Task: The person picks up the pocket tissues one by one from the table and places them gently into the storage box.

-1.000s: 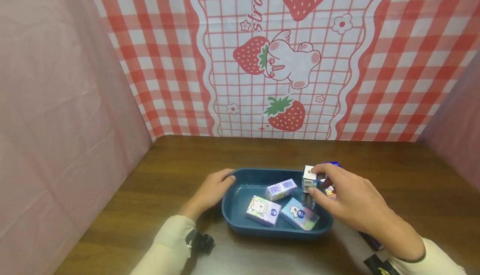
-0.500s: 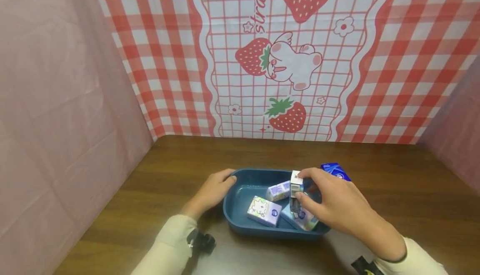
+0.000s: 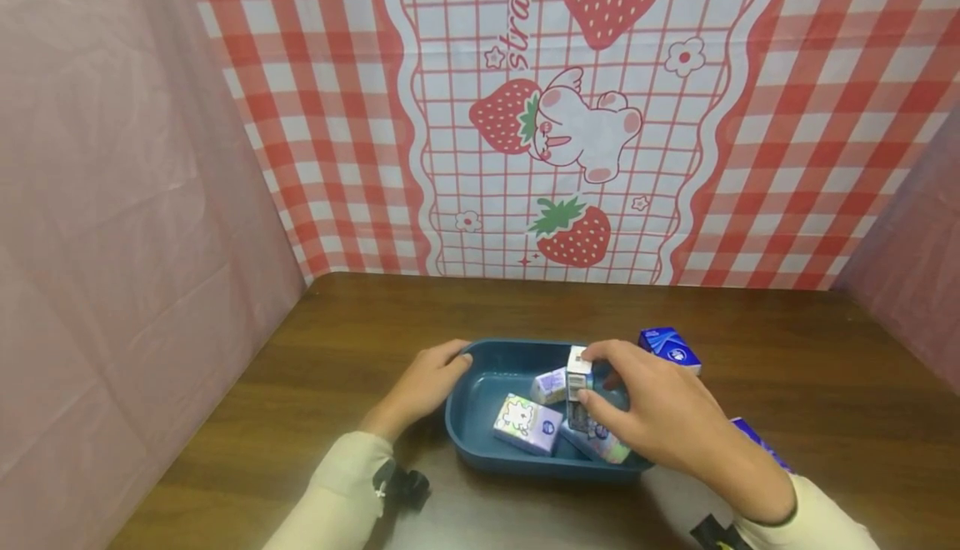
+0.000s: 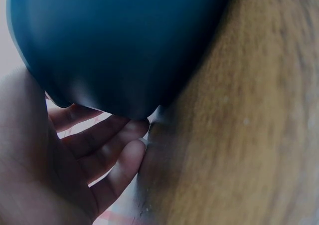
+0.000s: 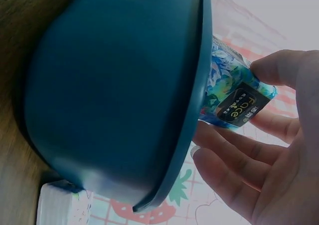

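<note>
A dark blue oblong basin [image 3: 555,467] holds several tissue packs. At its left end my left hand [image 3: 418,383] grips the rim; in the left wrist view its fingers [image 4: 119,172] lie against the outer wall. Over the right part of the basin, my right hand [image 3: 667,404] pinches a tissue pack [image 3: 578,369] by its upper end, thumb opposite fingers. That pack stands upright, and the right wrist view shows its blue floral side and a black "Face" label [image 5: 241,105]. Below it lies a blue-pink pack [image 3: 603,443], partly covered. Left of these are two lilac packs [image 3: 525,423], one with a white cartoon figure.
Behind the right hand, a deep blue tissue pack [image 3: 670,350] lies on the wooden table [image 3: 375,308]. Another blue pack [image 3: 759,442] shows partly beside the right wrist. A red-checked strawberry cloth [image 3: 330,158] hangs behind the table, with pink cloth [image 3: 135,200] at the left.
My right hand has carried the upright tissue pack leftward and slightly down, now over the other packs inside the basin. The left hand stays on the rim.
</note>
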`<state>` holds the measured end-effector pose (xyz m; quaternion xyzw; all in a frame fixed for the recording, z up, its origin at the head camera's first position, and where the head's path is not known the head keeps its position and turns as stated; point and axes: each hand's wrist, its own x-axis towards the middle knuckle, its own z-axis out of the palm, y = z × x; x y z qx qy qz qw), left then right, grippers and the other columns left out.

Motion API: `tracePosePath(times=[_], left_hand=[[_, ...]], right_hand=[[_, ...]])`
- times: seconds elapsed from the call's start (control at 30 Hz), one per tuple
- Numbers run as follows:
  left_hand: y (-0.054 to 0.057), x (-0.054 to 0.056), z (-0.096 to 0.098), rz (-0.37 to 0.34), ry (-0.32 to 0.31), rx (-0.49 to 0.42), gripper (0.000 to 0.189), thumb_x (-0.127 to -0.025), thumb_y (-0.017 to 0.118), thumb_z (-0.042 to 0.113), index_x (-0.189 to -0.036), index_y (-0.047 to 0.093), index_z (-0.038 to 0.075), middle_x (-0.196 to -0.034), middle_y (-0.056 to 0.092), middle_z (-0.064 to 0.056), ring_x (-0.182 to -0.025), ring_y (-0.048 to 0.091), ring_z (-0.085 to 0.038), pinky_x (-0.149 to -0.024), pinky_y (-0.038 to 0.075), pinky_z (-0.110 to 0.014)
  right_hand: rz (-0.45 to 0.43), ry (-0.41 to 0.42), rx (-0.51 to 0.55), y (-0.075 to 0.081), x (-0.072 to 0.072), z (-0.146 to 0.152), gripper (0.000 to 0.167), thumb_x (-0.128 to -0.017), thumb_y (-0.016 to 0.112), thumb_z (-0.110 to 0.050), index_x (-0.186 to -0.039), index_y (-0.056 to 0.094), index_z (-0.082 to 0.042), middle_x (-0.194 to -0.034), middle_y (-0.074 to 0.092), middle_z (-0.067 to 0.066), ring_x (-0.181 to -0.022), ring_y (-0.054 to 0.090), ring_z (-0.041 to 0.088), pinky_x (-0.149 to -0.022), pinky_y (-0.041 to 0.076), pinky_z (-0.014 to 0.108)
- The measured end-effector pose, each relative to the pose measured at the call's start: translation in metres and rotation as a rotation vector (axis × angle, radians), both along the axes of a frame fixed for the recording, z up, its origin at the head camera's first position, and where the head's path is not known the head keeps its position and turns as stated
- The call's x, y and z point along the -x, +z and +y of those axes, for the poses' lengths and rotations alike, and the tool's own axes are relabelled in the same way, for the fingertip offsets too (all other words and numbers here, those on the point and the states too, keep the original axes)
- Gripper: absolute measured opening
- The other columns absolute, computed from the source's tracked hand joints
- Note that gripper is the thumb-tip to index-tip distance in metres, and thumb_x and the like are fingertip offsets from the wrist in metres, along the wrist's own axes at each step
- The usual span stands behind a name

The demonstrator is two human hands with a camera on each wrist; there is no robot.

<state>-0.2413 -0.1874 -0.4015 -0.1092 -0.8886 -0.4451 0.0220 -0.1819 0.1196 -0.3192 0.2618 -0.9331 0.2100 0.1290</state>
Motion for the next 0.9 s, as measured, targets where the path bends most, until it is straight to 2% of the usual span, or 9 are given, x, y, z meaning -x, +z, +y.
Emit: tracePosePath(times=[0.3,0.57,0.9], left_hand=[[0.001,-0.002,0.000,-0.008,-0.003,0.000,0.035,-0.104,0.050,0.030,-0.132,0.064,0.014,-0.128,0.066,-0.004,-0.122,0.058,-0.024,-0.105,0.044,-0.052],[0.001,-0.001,0.000,-0.004,-0.008,-0.006,0.035,-0.103,0.050,0.030,-0.131,0.064,0.014,-0.128,0.066,-0.004,-0.122,0.058,-0.025,-0.105,0.044,-0.052],[0.003,-0.002,-0.001,0.010,-0.017,-0.009,0.035,-0.104,0.050,0.029,-0.130,0.065,0.014,-0.127,0.066,-0.005,-0.122,0.059,-0.026,-0.105,0.044,-0.052]], right_hand=[[-0.034,-0.001,0.004,0.001,0.000,-0.008,0.040,-0.087,0.077,-0.039,-0.120,0.062,-0.023,-0.112,0.067,-0.005,-0.090,0.067,0.010,-0.068,0.059,0.030],[-0.038,0.010,0.008,0.000,0.001,-0.011,0.039,-0.088,0.075,-0.041,-0.121,0.061,-0.025,-0.117,0.067,-0.006,-0.093,0.068,0.010,-0.072,0.060,0.036],[-0.036,0.029,0.003,0.003,0.000,-0.025,0.040,-0.088,0.075,-0.043,-0.121,0.061,-0.026,-0.112,0.067,-0.009,-0.089,0.064,0.006,-0.070,0.057,0.029]])
